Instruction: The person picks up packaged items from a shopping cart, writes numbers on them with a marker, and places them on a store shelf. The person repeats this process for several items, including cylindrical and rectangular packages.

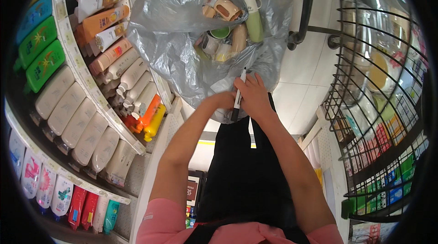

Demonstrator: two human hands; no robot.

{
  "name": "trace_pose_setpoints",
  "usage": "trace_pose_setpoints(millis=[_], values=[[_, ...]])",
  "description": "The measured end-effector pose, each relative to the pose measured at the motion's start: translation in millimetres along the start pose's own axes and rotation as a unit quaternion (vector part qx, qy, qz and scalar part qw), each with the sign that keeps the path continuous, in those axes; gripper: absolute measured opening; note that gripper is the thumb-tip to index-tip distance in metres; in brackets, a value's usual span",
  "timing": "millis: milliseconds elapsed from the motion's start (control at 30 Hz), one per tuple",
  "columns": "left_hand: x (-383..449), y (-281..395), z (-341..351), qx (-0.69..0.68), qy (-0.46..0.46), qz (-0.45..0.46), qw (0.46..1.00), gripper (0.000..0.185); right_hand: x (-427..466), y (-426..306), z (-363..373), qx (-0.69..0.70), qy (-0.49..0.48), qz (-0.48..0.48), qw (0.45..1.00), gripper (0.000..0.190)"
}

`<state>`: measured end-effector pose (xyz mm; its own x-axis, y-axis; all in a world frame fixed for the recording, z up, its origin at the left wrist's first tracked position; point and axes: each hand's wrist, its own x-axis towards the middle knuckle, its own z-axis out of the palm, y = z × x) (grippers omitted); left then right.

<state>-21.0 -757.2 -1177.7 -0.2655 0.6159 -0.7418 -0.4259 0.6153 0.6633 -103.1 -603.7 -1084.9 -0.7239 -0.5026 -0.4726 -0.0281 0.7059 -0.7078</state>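
Note:
In front of me a large grey translucent plastic bag [164, 52] lies open, holding several bottles and cups. Among them are a green bottle with a white handled lid [254, 21], a peach-coloured container [227, 9] and a brownish bottle [239, 38]. My right hand [252, 93] holds a marker pen [239, 93] against its fingers, dark tip up and black end down. Close beside it, at the near edge of the bag, my left hand [226, 101] has its fingers partly hidden behind the pen and the right hand; it seems to touch the bag.
Shelves with bottles and tubes, such as green bottles [46, 66] and white bottles [78, 134], rise at the left. A black wire basket [362, 102] with packaged goods stands at the right, near a black metal frame [305, 7] on the tiled floor [301, 69].

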Motion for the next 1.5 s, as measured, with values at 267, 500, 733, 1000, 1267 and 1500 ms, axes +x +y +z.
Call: trace_pose_setpoints(millis=[267, 500, 733, 1000, 1267, 1500], values=[[-15.8, -92.9, -120.4, 0.150, 0.071, -0.330, 0.929, 0.046, 48.5, 42.9, 38.4, -0.050, -0.005, -0.021, 0.998, 0.036], [-120.6, -89.8, -166.3, -0.245, 0.250, -0.300, 0.887, 0.056, 70.1, 38.7, 80.5, -0.109, -0.102, -0.025, 0.989, 0.046], [-145.8, -8.0, -307.4, -0.453, 0.607, 0.267, 0.596, 0.045, 50.6, 45.0, 74.4, -0.062, -0.146, 0.001, 0.987, 0.043], [-192.3, 58.4, -326.8, -0.747, 0.326, 0.299, 0.497, 0.044, 51.8, 34.5, 66.1, 0.087, -0.133, 0.041, 0.986, 0.038], [-168.9, 72.6, -345.0, -0.500, 0.471, 0.305, 0.660, 0.038, 55.0, 26.9, 64.0, 0.156, -0.106, 0.037, 0.981, 0.031], [-109.9, 133.0, -345.9, -0.403, 0.448, 0.206, 0.771, 0.044, 59.5, 26.3, 46.0, 0.179, -0.069, 0.096, 0.977, 0.028]])
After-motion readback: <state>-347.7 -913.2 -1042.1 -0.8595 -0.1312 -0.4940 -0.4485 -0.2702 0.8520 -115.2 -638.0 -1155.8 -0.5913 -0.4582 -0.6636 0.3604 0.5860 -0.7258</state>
